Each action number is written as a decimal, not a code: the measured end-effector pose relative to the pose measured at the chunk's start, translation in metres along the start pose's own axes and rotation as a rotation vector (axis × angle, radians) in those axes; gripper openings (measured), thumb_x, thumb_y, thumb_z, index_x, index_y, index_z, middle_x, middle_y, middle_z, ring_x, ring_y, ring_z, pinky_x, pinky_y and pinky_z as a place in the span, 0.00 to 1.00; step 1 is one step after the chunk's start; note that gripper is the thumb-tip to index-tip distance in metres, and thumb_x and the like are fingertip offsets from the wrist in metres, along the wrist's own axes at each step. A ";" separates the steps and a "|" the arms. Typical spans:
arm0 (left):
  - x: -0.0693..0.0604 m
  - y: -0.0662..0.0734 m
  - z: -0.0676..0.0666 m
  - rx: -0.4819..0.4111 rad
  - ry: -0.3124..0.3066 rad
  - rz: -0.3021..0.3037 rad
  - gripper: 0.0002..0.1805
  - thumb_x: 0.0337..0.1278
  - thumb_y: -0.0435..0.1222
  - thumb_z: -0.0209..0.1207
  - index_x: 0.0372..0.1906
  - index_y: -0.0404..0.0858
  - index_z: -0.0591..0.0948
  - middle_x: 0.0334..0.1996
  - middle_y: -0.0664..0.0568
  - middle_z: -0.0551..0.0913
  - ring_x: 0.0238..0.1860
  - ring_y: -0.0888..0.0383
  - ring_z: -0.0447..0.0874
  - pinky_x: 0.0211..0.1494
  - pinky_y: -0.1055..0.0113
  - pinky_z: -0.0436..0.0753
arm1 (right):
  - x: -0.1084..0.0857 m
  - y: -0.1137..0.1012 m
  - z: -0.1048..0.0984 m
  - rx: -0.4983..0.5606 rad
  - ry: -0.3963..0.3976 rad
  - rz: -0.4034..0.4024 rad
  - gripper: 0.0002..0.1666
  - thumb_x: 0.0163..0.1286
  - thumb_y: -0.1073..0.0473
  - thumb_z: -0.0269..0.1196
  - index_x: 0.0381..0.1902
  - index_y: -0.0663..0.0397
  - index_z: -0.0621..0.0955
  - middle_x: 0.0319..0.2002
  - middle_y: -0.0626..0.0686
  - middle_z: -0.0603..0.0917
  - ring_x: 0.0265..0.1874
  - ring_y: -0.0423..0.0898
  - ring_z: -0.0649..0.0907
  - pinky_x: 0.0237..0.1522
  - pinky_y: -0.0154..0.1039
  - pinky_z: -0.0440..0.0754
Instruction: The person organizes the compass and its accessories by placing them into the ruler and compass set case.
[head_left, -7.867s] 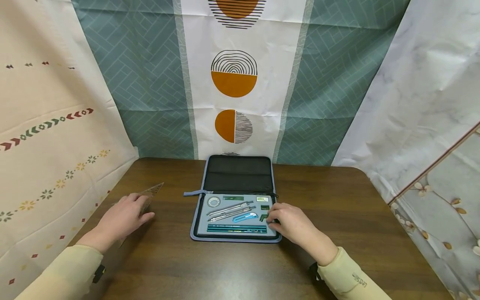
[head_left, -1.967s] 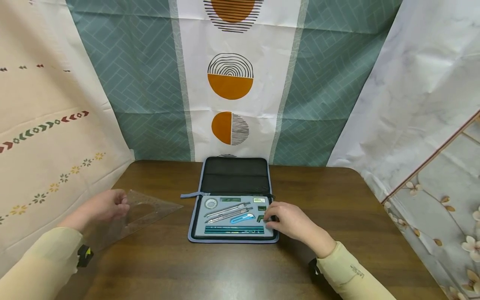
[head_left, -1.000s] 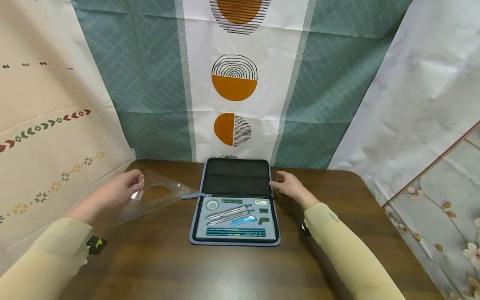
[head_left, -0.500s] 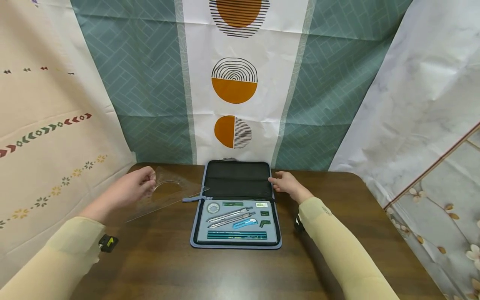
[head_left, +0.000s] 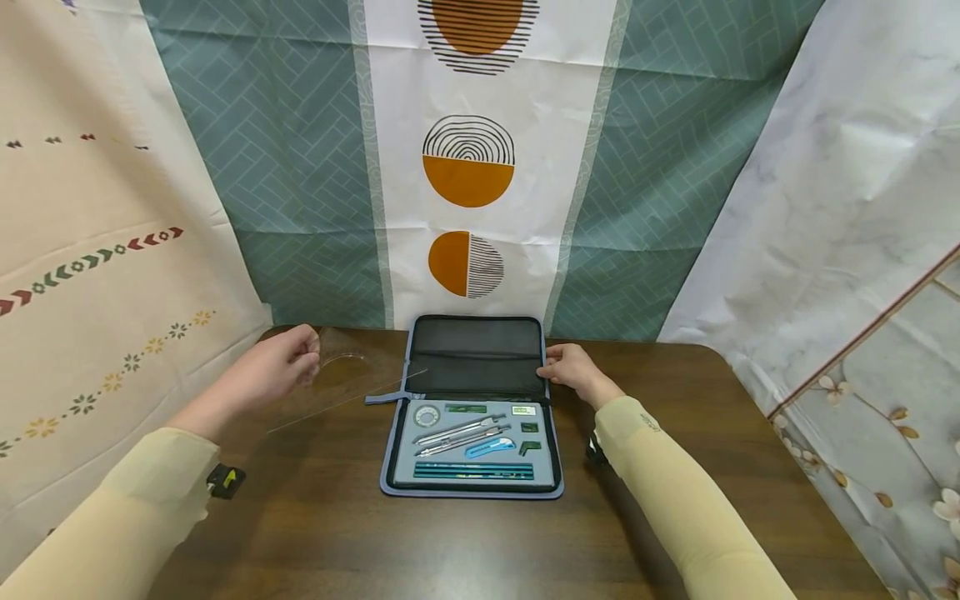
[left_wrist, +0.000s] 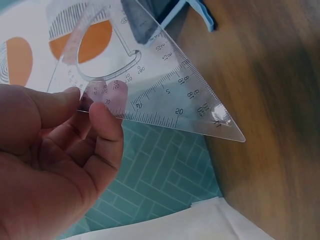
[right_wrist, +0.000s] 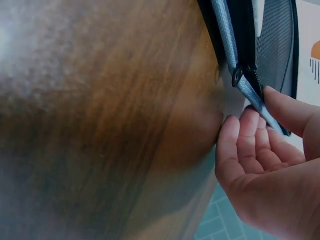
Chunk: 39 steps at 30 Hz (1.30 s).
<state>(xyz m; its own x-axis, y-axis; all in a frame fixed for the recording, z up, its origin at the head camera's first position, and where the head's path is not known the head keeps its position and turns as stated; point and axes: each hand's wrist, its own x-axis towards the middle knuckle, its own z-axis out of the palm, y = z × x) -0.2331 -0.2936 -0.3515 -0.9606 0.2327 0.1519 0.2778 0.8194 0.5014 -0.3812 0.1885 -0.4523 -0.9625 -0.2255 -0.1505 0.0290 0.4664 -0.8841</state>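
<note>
My left hand (head_left: 277,367) pinches a clear triangular set square (left_wrist: 165,100) by one edge, between thumb and fingers. Its far corner reaches over the left side of the zip case's lid (head_left: 476,379), which is folded back. At the lid's right edge, my right hand (head_left: 573,371) grips the blue rim, thumb on the inner side and fingers behind, as the right wrist view shows. The grey tray (head_left: 408,454) in the case's near half holds compasses (head_left: 457,433), a blue cutter (head_left: 490,447), dark green pencils (head_left: 474,471) and several small pieces.
The case lies flat on a brown wooden table (head_left: 480,542). A blue strap (head_left: 384,399) sticks out from its left side at the fold. Patterned cloths hang behind the table (head_left: 315,167) and on both sides.
My left hand has lifted the set square off the table and brought it right, toward the lid. My right hand has moved from the tray to the lid's edge, and the lid has tipped up slightly.
</note>
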 end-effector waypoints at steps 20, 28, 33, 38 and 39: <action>0.031 0.045 0.001 0.049 0.035 0.046 0.02 0.86 0.32 0.58 0.49 0.40 0.76 0.40 0.49 0.85 0.36 0.52 0.79 0.40 0.54 0.77 | -0.019 0.002 -0.002 -0.172 0.126 -0.201 0.17 0.76 0.69 0.71 0.58 0.63 0.78 0.49 0.60 0.78 0.47 0.55 0.76 0.49 0.48 0.76; 0.057 0.071 0.006 0.066 0.048 0.135 0.03 0.86 0.32 0.58 0.47 0.40 0.76 0.40 0.47 0.85 0.34 0.51 0.78 0.41 0.53 0.76 | -0.023 -0.004 -0.002 -0.354 0.177 -0.280 0.13 0.75 0.67 0.73 0.50 0.60 0.80 0.43 0.56 0.81 0.44 0.56 0.81 0.50 0.53 0.79; 0.070 0.082 0.012 0.087 0.042 0.178 0.04 0.85 0.31 0.58 0.47 0.40 0.75 0.38 0.48 0.84 0.36 0.50 0.79 0.44 0.51 0.76 | -0.025 -0.005 0.002 -0.426 0.197 -0.301 0.11 0.74 0.65 0.75 0.46 0.59 0.81 0.40 0.54 0.82 0.42 0.55 0.82 0.49 0.53 0.79; 0.082 0.095 0.022 0.089 0.026 0.210 0.03 0.86 0.31 0.57 0.47 0.40 0.75 0.41 0.48 0.87 0.42 0.48 0.85 0.46 0.50 0.79 | -0.029 -0.002 0.003 -0.444 0.215 -0.301 0.10 0.73 0.66 0.75 0.46 0.55 0.83 0.39 0.54 0.84 0.41 0.55 0.83 0.51 0.55 0.81; 0.085 0.097 0.024 0.090 0.025 0.214 0.03 0.85 0.31 0.58 0.47 0.40 0.76 0.41 0.48 0.87 0.43 0.48 0.86 0.47 0.50 0.80 | -0.029 -0.001 0.003 -0.448 0.215 -0.301 0.10 0.73 0.66 0.75 0.46 0.55 0.83 0.40 0.54 0.85 0.41 0.54 0.83 0.52 0.56 0.82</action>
<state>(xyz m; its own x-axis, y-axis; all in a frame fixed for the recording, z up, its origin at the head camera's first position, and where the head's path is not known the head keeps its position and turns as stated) -0.2877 -0.1816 -0.3107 -0.8790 0.3943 0.2680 0.4724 0.7962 0.3780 -0.3522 0.1923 -0.4481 -0.9451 -0.2474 0.2134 -0.3265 0.7356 -0.5936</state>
